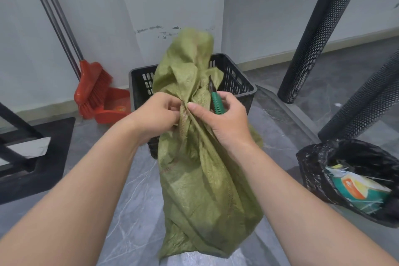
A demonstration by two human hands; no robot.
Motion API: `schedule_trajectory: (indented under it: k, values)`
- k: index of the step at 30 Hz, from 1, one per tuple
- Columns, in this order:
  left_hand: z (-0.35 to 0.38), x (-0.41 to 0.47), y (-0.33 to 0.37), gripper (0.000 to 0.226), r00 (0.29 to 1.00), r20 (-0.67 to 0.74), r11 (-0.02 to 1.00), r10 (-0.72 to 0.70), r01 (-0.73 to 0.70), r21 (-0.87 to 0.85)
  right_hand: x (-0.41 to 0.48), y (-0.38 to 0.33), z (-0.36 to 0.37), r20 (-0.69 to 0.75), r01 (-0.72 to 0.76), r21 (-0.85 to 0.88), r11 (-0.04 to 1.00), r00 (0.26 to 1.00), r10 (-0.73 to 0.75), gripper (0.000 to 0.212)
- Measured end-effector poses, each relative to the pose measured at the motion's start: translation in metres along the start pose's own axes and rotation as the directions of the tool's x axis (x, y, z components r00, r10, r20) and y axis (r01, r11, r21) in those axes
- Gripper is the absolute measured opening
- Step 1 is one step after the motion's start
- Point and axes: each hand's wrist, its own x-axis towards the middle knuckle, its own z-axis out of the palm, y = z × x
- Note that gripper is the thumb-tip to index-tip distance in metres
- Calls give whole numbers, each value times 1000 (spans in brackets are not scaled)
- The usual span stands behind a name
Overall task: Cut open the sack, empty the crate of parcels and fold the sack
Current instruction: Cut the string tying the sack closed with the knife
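Sack (200, 179) hangs bunched in both your grips: left hand (159, 114) pinches it, right hand (226, 123) clutches cutter (217, 101) too, near the crate (239, 86).

A crumpled olive-green woven sack (200, 168) is hanging bunched at mid-height, drooping over a black slotted crate (235, 84) standing on the floor.

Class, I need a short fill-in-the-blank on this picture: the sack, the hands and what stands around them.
1. The right hand holds a cutter with a ____ handle.
2. Both hands grip the green ____.
3. Behind the sack stands a black ____.
4. The broom by the wall is ____.

Missing words: green; sack; crate; red
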Motion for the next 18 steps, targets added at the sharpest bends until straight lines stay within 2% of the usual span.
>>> schedule_trajectory:
  k: [2,6,8,10,13,14,16,18]
  values:
    - [8,3,-4,20,998,-63,1000,-7,8,21,1,0,1,-13,-3,-46,999,1000,3,65]
    - [27,2,-12,26,981,-181,996,-66,54,-69,4,0,-3,-55,86,-62,994,994,-90,35]
    - [37,5,-17,33,960,-249,986,-131,100,-136,2,-3,-3,-79,128,-50,991,988,-131,37]
    - [46,10,-21,31,927,-331,982,-175,138,-132,1,-4,-2,-74,122,76,990,990,-117,37]
    - [48,13,-31,21,845,-505,976,-176,216,20,1,-8,-4,-58,106,282,954,994,-93,35]
    - [46,13,-34,19,809,-557,973,-186,229,9,3,-10,-6,-55,104,319,942,994,-91,34]
    - [35,14,-37,11,741,-613,960,-273,253,-121,5,-11,-10,-73,124,320,939,992,-106,34]
    - [19,19,-41,24,670,-653,935,-353,287,-210,8,-9,-13,-116,135,268,954,987,-108,34]
